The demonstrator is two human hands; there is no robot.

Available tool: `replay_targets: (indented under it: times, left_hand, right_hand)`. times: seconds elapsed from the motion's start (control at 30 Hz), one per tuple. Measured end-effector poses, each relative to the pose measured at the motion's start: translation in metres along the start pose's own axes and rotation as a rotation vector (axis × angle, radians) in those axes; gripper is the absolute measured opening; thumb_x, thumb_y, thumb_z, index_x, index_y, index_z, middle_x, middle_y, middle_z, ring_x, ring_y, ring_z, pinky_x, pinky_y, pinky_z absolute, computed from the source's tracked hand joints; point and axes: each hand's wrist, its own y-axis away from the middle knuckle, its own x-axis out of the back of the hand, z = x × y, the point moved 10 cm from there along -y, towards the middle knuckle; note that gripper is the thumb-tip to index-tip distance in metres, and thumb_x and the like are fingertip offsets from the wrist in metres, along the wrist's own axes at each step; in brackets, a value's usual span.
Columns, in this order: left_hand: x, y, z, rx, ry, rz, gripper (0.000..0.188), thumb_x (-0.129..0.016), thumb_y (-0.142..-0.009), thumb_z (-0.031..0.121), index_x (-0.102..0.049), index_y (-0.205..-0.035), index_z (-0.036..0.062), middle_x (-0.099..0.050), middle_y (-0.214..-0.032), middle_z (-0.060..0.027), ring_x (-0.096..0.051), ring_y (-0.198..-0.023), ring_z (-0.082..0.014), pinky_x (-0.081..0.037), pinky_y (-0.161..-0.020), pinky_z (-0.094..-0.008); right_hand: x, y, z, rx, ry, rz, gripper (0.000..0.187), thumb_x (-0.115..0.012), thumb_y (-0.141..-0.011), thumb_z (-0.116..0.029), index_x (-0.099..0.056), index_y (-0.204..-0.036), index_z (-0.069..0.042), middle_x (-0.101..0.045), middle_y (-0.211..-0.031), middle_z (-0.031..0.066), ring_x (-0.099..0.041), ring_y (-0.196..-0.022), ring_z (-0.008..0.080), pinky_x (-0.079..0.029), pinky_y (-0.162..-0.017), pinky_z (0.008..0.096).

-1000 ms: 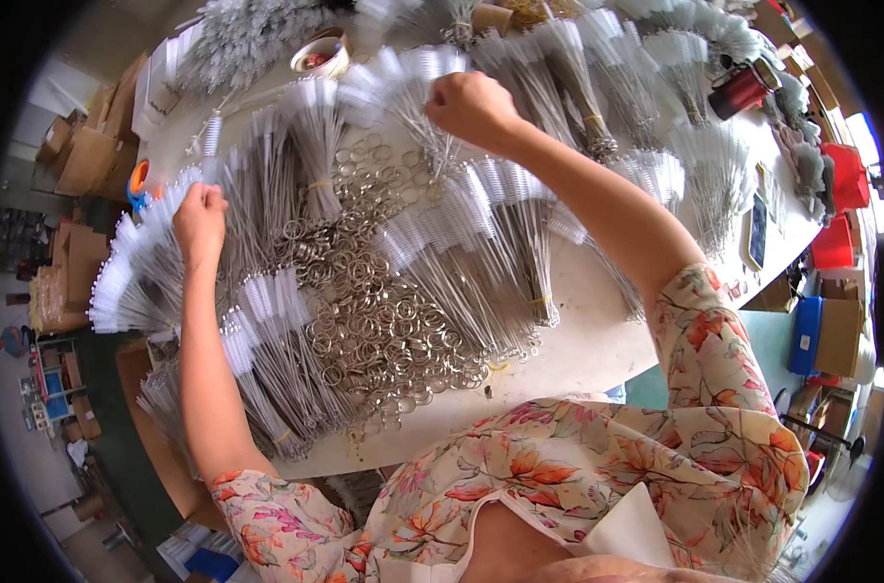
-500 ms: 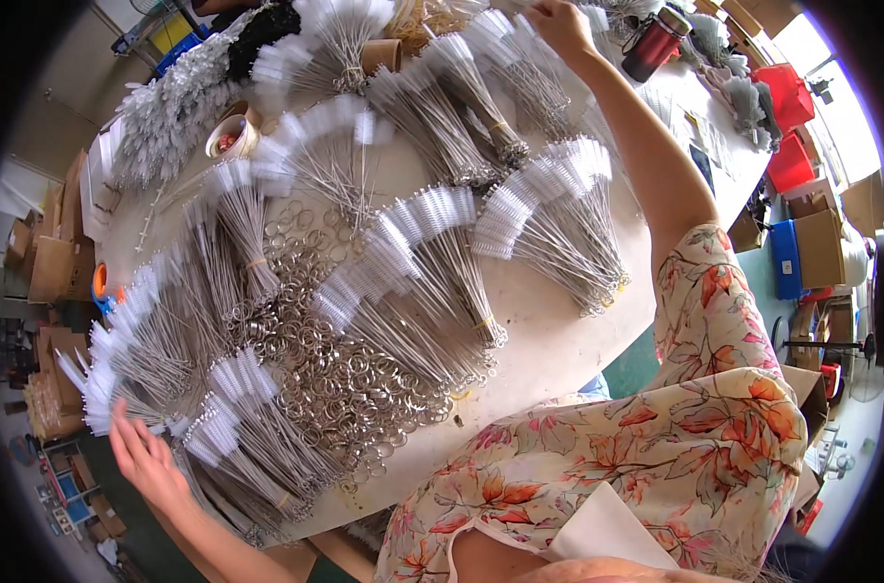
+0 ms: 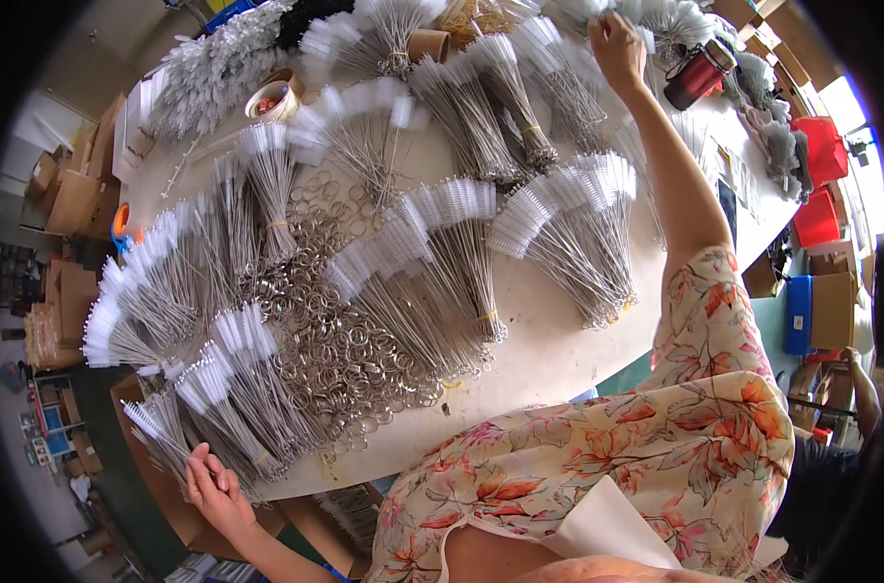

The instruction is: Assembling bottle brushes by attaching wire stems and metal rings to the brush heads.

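Our left hand [image 3: 214, 486] rests half-open against a brush bundle [image 3: 170, 437] at the desk [image 3: 549, 360] edge. Our right hand [image 3: 617, 39] grips brushes [image 3: 656, 19] beside a red bottle [image 3: 697, 76].

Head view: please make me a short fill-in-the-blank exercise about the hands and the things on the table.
1. The left hand touches a bundle of thin ____ brushes at the table edge.
2. The right hand reaches beside a ____ flask.
3. A heap of metal ____ lies mid-table.

Missing words: white; red; rings
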Motion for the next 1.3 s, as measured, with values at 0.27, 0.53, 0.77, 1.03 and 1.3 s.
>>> replay_targets:
  times: [0.27, 0.53, 0.77, 1.03, 1.3]
  left_hand:
    - [-0.038, 0.016, -0.022, 0.042, 0.212, -0.096, 0.026, -0.045, -0.093, 0.024, -0.055, -0.101, 0.0011, -0.045, -0.068, 0.0003, -0.033, -0.047, -0.0017, -0.022, -0.035, -0.0148]
    - [0.002, 0.051, -0.037, 0.084, 0.269, -0.036, 0.025, -0.046, -0.093, 0.022, -0.056, -0.098, -0.0004, -0.048, -0.068, -0.0013, -0.035, -0.047, -0.0025, -0.023, -0.034, -0.0146]
    - [-0.009, 0.050, -0.044, 0.016, 0.285, 0.001, 0.024, -0.050, -0.091, 0.021, -0.059, -0.094, -0.0010, -0.044, -0.067, 0.0009, -0.033, -0.049, -0.0042, -0.023, -0.041, -0.0176]
    - [-0.152, 0.073, 0.024, -0.400, 0.044, -0.327, 0.022, -0.046, -0.091, 0.012, -0.057, -0.107, 0.0001, -0.047, -0.063, 0.0014, -0.037, -0.045, -0.0019, -0.027, -0.038, -0.0176]
    - [-0.208, 0.082, 0.022, -0.776, 0.045, -0.307, 0.009, -0.048, -0.086, -0.004, -0.051, -0.094, -0.0028, -0.054, -0.093, -0.0110, -0.058, -0.068, -0.0137, -0.049, -0.059, -0.0244]
  right_hand:
    - [-0.086, 0.053, -0.131, -0.082, 0.077, -0.641, 0.032, -0.053, -0.076, -0.033, -0.062, -0.092, -0.008, -0.063, -0.085, 0.0165, -0.061, -0.083, 0.0332, -0.048, -0.071, 0.0398]
    - [-0.115, 0.074, -0.115, -0.098, 0.134, -0.890, 0.041, -0.068, -0.062, -0.029, -0.064, -0.097, -0.009, -0.063, -0.099, 0.0111, -0.061, -0.093, 0.0261, -0.048, -0.079, 0.0384]
    - [-0.089, 0.044, -0.113, 0.002, -0.050, -0.710, 0.032, -0.066, -0.064, -0.034, -0.066, -0.084, -0.009, -0.065, -0.083, 0.0124, -0.062, -0.081, 0.0278, -0.049, -0.071, 0.0381]
    - [0.059, 0.146, -0.315, 0.099, -1.396, -0.791, 0.022, -0.040, -0.094, -0.020, -0.055, -0.098, -0.005, -0.058, -0.088, 0.0034, -0.057, -0.083, 0.0152, -0.051, -0.075, 0.0315]
    - [0.114, 0.292, -0.347, -0.065, -1.644, -0.917, 0.027, -0.053, -0.089, -0.023, -0.055, -0.108, -0.003, -0.057, -0.097, 0.0036, -0.051, -0.096, 0.0116, -0.041, -0.082, 0.0263]
